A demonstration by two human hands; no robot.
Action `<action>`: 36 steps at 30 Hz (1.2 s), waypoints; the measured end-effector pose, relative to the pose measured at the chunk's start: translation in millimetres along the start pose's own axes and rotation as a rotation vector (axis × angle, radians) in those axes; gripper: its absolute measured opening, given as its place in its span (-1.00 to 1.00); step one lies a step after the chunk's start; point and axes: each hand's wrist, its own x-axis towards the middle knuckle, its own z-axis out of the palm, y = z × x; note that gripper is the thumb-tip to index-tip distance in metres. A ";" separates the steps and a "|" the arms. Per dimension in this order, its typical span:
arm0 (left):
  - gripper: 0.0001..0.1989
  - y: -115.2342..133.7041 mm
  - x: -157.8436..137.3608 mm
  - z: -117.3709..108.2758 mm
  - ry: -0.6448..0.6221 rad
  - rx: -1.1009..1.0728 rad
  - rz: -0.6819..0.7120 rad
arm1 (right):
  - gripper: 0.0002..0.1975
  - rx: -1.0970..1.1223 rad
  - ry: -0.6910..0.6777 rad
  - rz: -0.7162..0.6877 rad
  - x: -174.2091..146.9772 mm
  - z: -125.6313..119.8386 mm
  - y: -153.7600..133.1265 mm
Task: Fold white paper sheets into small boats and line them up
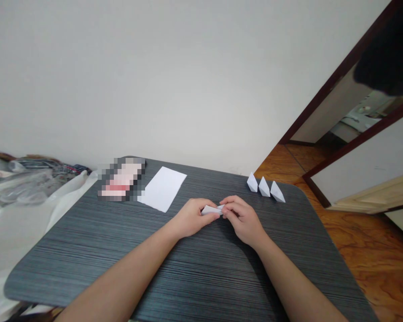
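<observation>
Between both hands, a little above the middle of the table, is a small folded piece of white paper (pixel 209 209). My left hand (pixel 190 218) pinches its left end, thumb in front and fingers behind. At its right end the fingertips of my right hand (pixel 242 220) are closed on the paper. Part of the fold is hidden by the fingers. To the right stand three folded paper boats (pixel 252 183) in a row, each with a pointed peak. Left of my hands lies flat white paper (pixel 163 188); whether it is one sheet or a stack I cannot tell.
The dark wood-grain table (pixel 87 250) has rounded corners and meets a white wall (pixel 188 80). A blurred-out rectangular item (pixel 122 179) lies at its back left. Plastic-wrapped things (pixel 23 188) are heaped beyond the left edge. Wooden floor (pixel 372 237) and a doorway show at right.
</observation>
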 end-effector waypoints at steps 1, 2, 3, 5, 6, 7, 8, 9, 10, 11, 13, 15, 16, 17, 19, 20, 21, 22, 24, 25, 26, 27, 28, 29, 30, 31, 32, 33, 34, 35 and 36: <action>-0.80 1.0 -0.2 0.0 -0.002 -0.002 -0.009 | -0.84 -0.003 -0.005 -0.007 -0.1 0.2 -0.3; -0.80 1.8 -0.3 0.0 -0.003 -0.005 -0.018 | -0.84 -0.005 -0.011 -0.014 -0.2 0.5 -0.5; -0.79 2.3 -0.4 -0.1 -0.005 -0.010 -0.026 | -0.84 -0.006 -0.015 -0.020 -0.1 0.8 -0.6; -0.79 2.4 -0.5 -0.3 -0.017 -0.020 -0.034 | -0.85 -0.006 -0.020 -0.027 0.2 1.8 -0.5; -0.79 2.0 -0.5 -0.5 -0.022 -0.026 -0.040 | -0.85 -0.006 -0.022 -0.028 0.3 2.2 -0.2; -0.78 1.5 -0.4 -0.7 -0.025 -0.034 -0.046 | -0.85 -0.005 -0.021 -0.026 0.5 2.6 0.2; -0.77 1.0 -0.3 -1.0 -0.023 -0.041 -0.053 | -0.84 -0.002 -0.020 -0.022 0.5 3.0 0.8; -0.76 0.6 -0.3 -1.3 -0.016 -0.047 -0.058 | -0.84 0.003 -0.015 -0.016 0.4 3.3 1.5; -0.75 0.2 -0.2 -1.7 -0.006 -0.051 -0.064 | -0.84 0.009 -0.007 -0.010 0.1 3.5 2.4; -0.75 0.0 -0.1 -1.9 0.004 -0.053 -0.070 | -0.85 0.018 0.004 -0.001 -0.3 3.7 3.3; -0.74 -0.3 0.1 -2.3 0.017 -0.056 -0.079 | -0.87 0.036 0.028 0.021 -1.6 3.9 5.2; -0.74 -0.5 0.3 -2.2 0.019 -0.060 -0.082 | -0.89 0.049 0.033 0.044 -2.9 3.7 6.3; -0.74 -0.5 0.3 -2.0 0.022 -0.060 -0.084 | -0.90 0.050 0.028 0.053 -3.4 3.5 6.4; -0.75 -0.6 0.3 -1.8 0.023 -0.060 -0.084 | -0.90 0.046 0.021 0.058 -3.7 3.3 6.1; -0.75 -0.7 0.2 -1.4 0.025 -0.057 -0.082 | -0.90 0.030 0.010 0.058 -3.5 2.8 4.9; -0.75 -0.6 0.1 -1.2 0.025 -0.054 -0.080 | -0.89 0.021 0.008 0.057 -3.1 2.6 4.2; -0.75 -0.5 -0.1 -1.1 0.025 -0.050 -0.077 | -0.89 0.014 0.007 0.055 -2.5 2.5 3.4; -0.75 -0.2 -0.2 -1.1 0.024 -0.045 -0.074 | -0.88 0.009 0.008 0.053 -1.8 2.5 2.8; -0.75 0.6 -0.4 -1.1 0.024 -0.034 -0.074 | -0.87 0.006 0.012 0.042 -0.3 2.7 2.0; -0.75 1.1 -0.5 -1.2 0.024 -0.029 -0.075 | -0.87 0.006 0.013 0.035 0.4 2.8 1.9; -0.75 1.7 -0.4 -1.3 0.024 -0.025 -0.076 | -0.86 0.008 0.015 0.028 0.8 3.0 1.9; -0.75 2.3 -0.4 -1.5 0.025 -0.021 -0.077 | -0.86 0.011 0.016 0.023 1.0 3.1 2.0; -0.75 2.8 -0.3 -1.6 0.026 -0.019 -0.075 | -0.86 0.012 0.014 0.024 1.0 3.2 2.2; -0.75 3.3 -0.2 -1.8 0.028 -0.019 -0.074 | -0.87 0.015 0.014 0.027 0.9 3.2 2.4; -0.75 3.8 -0.1 -1.9 0.031 -0.022 -0.072 | -0.88 0.016 0.008 0.036 0.6 3.3 2.6; -0.75 4.1 -0.1 -2.0 0.036 -0.025 -0.072 | -0.88 0.015 0.004 0.049 0.3 3.3 2.8; -0.75 4.4 -0.1 -2.1 0.039 -0.028 -0.073 | -0.89 0.016 0.001 0.054 0.0 3.3 2.8; -0.75 4.6 -0.1 -2.1 0.040 -0.030 -0.074 | -0.89 0.016 0.001 0.054 -0.1 3.4 2.7; -0.75 4.6 -0.2 -2.0 0.040 -0.029 -0.076 | -0.88 0.018 0.004 0.047 -0.1 3.5 2.4; -0.75 4.5 -0.2 -2.0 0.039 -0.027 -0.076 | -0.88 0.021 0.007 0.036 0.0 3.7 2.1; -0.75 4.3 -0.3 -1.8 0.035 -0.027 -0.077 | -0.88 0.023 0.009 0.024 0.2 3.8 1.6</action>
